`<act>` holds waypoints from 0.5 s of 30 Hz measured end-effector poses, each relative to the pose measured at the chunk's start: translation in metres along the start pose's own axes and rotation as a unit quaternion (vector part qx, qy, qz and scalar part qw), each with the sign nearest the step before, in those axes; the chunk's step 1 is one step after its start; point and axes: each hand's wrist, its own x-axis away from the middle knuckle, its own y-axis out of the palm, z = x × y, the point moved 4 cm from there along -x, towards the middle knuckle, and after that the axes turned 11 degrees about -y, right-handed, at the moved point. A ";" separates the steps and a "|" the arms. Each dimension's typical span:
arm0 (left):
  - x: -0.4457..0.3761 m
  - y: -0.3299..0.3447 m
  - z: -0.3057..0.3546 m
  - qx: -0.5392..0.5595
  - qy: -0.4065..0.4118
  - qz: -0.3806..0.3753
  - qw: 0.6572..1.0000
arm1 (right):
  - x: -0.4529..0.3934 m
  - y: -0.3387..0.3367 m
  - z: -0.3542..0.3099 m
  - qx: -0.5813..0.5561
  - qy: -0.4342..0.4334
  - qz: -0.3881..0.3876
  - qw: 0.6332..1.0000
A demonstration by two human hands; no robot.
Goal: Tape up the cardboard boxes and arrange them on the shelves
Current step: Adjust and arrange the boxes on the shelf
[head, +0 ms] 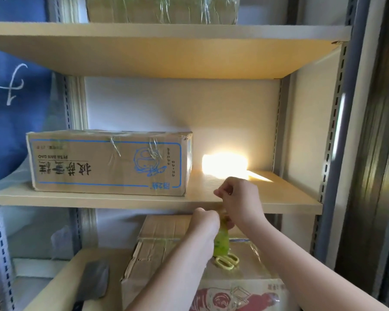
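Currently, item by item:

Left hand (206, 223): fingers curled, closed round the upper end of a green object; whether that is a tape roll or the sheath of the scissors cannot be told.

Right hand (238, 194): at 1 o'clock from the left hand, fingers curled and pinched, apparently drawing a clear strip upward; the strip itself is too faint to confirm.

Scissors (226, 261): yellow-green loop handles, hanging at 6 o'clock under the left hand, just above the lower box.

Lower box (157, 245): cardboard on the shelf below, flaps creased, clear tape across the top. Judged light but soft at the worn flaps; best lifted by the two short ends or the bottom corners, not the lid.

Printed box (108, 162): blue-bordered, taped, print upside down, at 10 o'clock from the hands on the middle shelf (279, 203). Stiff, and tape-slick on top; take it by the sides.

Upper box (162, 10): at 12 o'clock, wrapped in film, likely slippery.
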 end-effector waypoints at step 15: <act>0.018 -0.047 -0.031 -0.115 0.217 0.118 0.962 | 0.007 0.004 -0.005 0.132 -0.090 0.101 0.982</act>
